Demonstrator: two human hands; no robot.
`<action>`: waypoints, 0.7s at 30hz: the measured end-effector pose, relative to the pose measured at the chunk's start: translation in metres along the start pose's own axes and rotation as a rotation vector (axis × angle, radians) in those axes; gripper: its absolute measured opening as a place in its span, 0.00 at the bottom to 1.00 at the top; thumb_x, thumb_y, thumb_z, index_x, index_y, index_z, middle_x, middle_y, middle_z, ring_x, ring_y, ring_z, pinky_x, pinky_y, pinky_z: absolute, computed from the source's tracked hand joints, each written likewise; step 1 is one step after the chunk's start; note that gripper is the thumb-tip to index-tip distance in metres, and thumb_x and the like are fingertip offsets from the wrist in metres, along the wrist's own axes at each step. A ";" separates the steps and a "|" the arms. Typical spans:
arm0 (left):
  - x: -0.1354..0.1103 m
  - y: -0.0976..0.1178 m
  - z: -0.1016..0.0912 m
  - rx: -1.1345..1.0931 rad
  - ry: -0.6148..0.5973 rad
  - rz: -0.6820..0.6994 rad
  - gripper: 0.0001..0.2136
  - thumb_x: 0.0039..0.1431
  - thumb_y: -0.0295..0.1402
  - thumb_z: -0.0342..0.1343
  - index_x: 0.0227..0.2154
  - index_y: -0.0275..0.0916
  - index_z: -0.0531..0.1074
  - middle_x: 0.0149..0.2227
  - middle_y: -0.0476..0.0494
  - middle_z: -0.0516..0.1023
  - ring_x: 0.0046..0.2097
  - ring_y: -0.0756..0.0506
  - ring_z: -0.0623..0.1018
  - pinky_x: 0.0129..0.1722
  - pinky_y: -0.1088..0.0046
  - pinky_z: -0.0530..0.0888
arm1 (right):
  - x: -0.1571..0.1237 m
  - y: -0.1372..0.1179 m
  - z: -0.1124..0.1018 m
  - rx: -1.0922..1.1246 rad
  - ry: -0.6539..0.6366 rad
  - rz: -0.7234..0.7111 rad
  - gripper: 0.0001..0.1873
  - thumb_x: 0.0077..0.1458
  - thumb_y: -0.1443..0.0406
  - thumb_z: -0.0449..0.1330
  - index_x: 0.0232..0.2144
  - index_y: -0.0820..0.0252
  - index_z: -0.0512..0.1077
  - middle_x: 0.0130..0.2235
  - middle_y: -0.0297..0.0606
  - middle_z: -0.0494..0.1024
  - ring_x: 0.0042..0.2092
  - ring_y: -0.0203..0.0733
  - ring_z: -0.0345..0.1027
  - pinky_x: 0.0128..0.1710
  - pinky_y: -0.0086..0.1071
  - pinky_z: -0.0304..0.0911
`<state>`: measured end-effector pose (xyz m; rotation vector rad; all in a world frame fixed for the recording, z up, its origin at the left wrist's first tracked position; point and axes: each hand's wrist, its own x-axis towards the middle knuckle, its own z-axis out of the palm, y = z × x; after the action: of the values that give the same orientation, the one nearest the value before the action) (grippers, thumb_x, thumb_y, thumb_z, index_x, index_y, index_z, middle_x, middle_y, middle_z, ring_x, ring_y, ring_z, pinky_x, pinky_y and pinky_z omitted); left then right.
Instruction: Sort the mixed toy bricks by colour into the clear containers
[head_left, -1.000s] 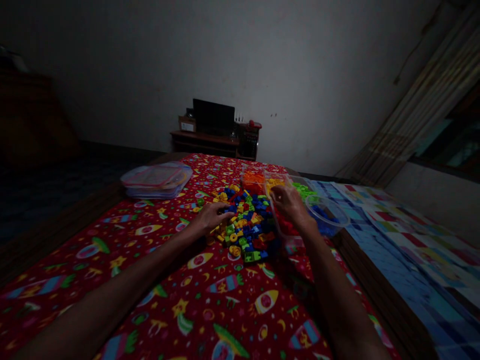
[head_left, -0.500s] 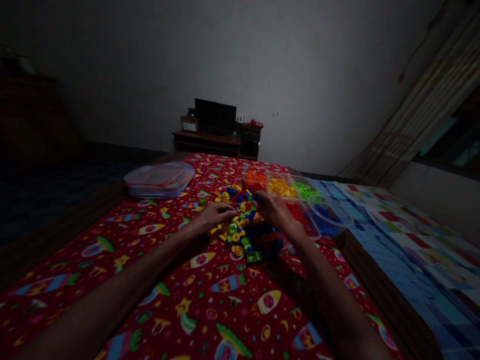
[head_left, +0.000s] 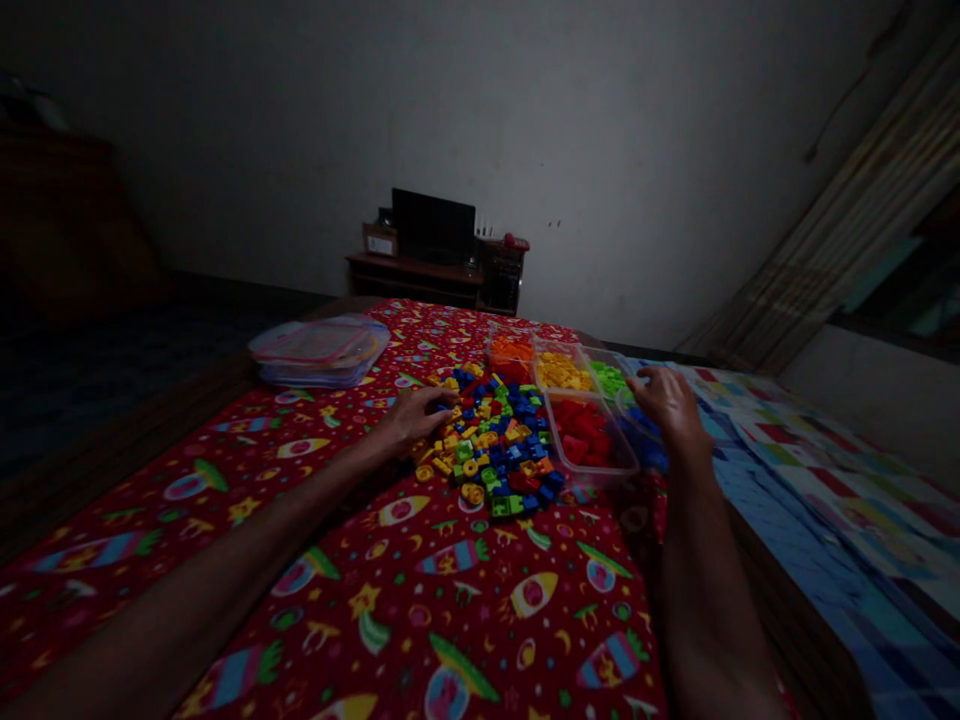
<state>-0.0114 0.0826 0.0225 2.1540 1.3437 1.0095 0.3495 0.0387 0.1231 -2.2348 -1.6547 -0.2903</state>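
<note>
A heap of small mixed-colour toy bricks (head_left: 495, 440) lies on a red patterned cloth (head_left: 420, 600). My left hand (head_left: 412, 412) rests at the heap's left edge, fingers curled onto the bricks; what it grips is too small to make out. My right hand (head_left: 670, 400) hovers over the round clear tub of blue bricks (head_left: 651, 450), fingers bent downward. Next to it stand clear tubs of red bricks (head_left: 589, 435), yellow bricks (head_left: 561, 372), green bricks (head_left: 609, 378) and orange bricks (head_left: 510, 355).
A stack of clear lids (head_left: 321, 350) lies at the far left of the cloth. A blue patchwork mat (head_left: 817, 500) adjoins on the right. A low cabinet with a dark screen (head_left: 433, 228) stands by the back wall. The room is dim.
My right hand has moved from the middle of the heap rightward, past the red tub, to above the blue tub. My left hand has stayed at the heap's left edge.
</note>
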 end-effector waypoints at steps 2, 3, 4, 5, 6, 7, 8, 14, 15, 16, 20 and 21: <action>0.000 -0.001 0.000 0.059 0.001 0.052 0.16 0.50 0.39 0.54 0.41 0.39 0.76 0.41 0.43 0.80 0.40 0.42 0.78 0.42 0.66 0.74 | -0.006 -0.023 -0.002 0.093 0.008 -0.137 0.17 0.59 0.62 0.51 0.45 0.62 0.74 0.43 0.48 0.77 0.45 0.46 0.70 0.44 0.35 0.61; -0.001 -0.002 0.000 0.090 0.003 0.083 0.15 0.51 0.39 0.54 0.40 0.40 0.76 0.41 0.43 0.80 0.41 0.42 0.78 0.43 0.66 0.74 | -0.011 -0.038 -0.002 0.148 -0.023 -0.222 0.16 0.59 0.64 0.51 0.44 0.61 0.74 0.41 0.46 0.78 0.43 0.44 0.71 0.43 0.33 0.62; 0.000 -0.004 0.000 0.119 0.013 0.116 0.15 0.52 0.39 0.54 0.40 0.40 0.76 0.42 0.42 0.80 0.41 0.42 0.78 0.44 0.65 0.73 | -0.018 -0.053 0.000 0.206 -0.075 -0.315 0.14 0.58 0.65 0.52 0.43 0.61 0.74 0.40 0.45 0.78 0.41 0.42 0.71 0.41 0.32 0.62; 0.000 -0.006 0.000 0.146 0.032 0.149 0.14 0.53 0.39 0.53 0.39 0.40 0.76 0.42 0.42 0.79 0.42 0.42 0.77 0.46 0.65 0.73 | -0.027 -0.068 0.002 0.259 -0.147 -0.426 0.14 0.58 0.66 0.53 0.43 0.61 0.74 0.39 0.44 0.78 0.40 0.41 0.71 0.40 0.30 0.62; 0.000 -0.009 0.000 0.171 0.058 0.179 0.14 0.54 0.39 0.52 0.39 0.39 0.76 0.42 0.41 0.79 0.44 0.42 0.77 0.47 0.64 0.72 | -0.037 -0.083 0.006 0.287 -0.229 -0.528 0.13 0.57 0.66 0.54 0.43 0.61 0.74 0.39 0.43 0.78 0.40 0.40 0.71 0.39 0.29 0.62; 0.000 -0.013 0.000 0.193 0.091 0.200 0.14 0.56 0.40 0.51 0.39 0.39 0.75 0.42 0.41 0.79 0.45 0.42 0.76 0.48 0.63 0.71 | -0.048 -0.096 0.011 0.294 -0.289 -0.644 0.13 0.57 0.67 0.55 0.44 0.61 0.73 0.40 0.43 0.78 0.40 0.40 0.70 0.39 0.29 0.62; 0.001 -0.017 -0.001 0.214 0.130 0.209 0.14 0.57 0.40 0.49 0.39 0.39 0.75 0.42 0.40 0.78 0.46 0.42 0.75 0.49 0.63 0.71 | -0.059 -0.107 0.016 0.287 -0.336 -0.753 0.13 0.56 0.67 0.56 0.45 0.62 0.73 0.41 0.43 0.77 0.42 0.40 0.70 0.39 0.29 0.62; 0.000 -0.047 -0.010 0.325 0.248 0.094 0.19 0.61 0.40 0.41 0.44 0.35 0.72 0.46 0.36 0.75 0.51 0.39 0.72 0.55 0.57 0.65 | -0.107 -0.133 0.044 0.113 -0.334 -0.982 0.13 0.57 0.70 0.56 0.45 0.63 0.70 0.44 0.46 0.74 0.47 0.45 0.66 0.46 0.36 0.61; -0.001 -0.051 -0.009 0.331 0.224 0.049 0.20 0.62 0.40 0.40 0.46 0.34 0.71 0.48 0.36 0.75 0.53 0.39 0.71 0.56 0.57 0.64 | -0.108 -0.132 0.046 0.090 -0.333 -0.980 0.13 0.56 0.71 0.55 0.45 0.64 0.70 0.44 0.47 0.73 0.46 0.45 0.66 0.45 0.36 0.61; -0.002 -0.054 -0.007 0.332 0.193 0.001 0.21 0.62 0.41 0.38 0.48 0.34 0.70 0.50 0.36 0.74 0.54 0.39 0.70 0.57 0.57 0.64 | -0.107 -0.130 0.049 0.085 -0.330 -0.980 0.13 0.56 0.73 0.53 0.44 0.64 0.70 0.43 0.47 0.73 0.45 0.44 0.66 0.45 0.36 0.61; -0.003 -0.053 0.010 0.262 0.107 -0.076 0.25 0.63 0.42 0.34 0.53 0.35 0.66 0.55 0.36 0.70 0.58 0.40 0.67 0.59 0.58 0.63 | -0.096 -0.122 0.061 0.201 -0.259 -1.009 0.13 0.55 0.76 0.52 0.41 0.65 0.70 0.40 0.45 0.73 0.43 0.41 0.66 0.45 0.33 0.61; -0.003 -0.049 0.016 0.238 0.089 -0.061 0.25 0.63 0.42 0.33 0.53 0.34 0.66 0.55 0.36 0.70 0.58 0.41 0.67 0.59 0.58 0.63 | -0.092 -0.120 0.066 0.249 -0.219 -1.016 0.12 0.55 0.75 0.52 0.41 0.65 0.70 0.39 0.44 0.73 0.43 0.41 0.66 0.46 0.33 0.61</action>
<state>-0.0300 0.1025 -0.0218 2.2434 1.6351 0.9747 0.2048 0.0141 0.0476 -1.1199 -2.6510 -0.0585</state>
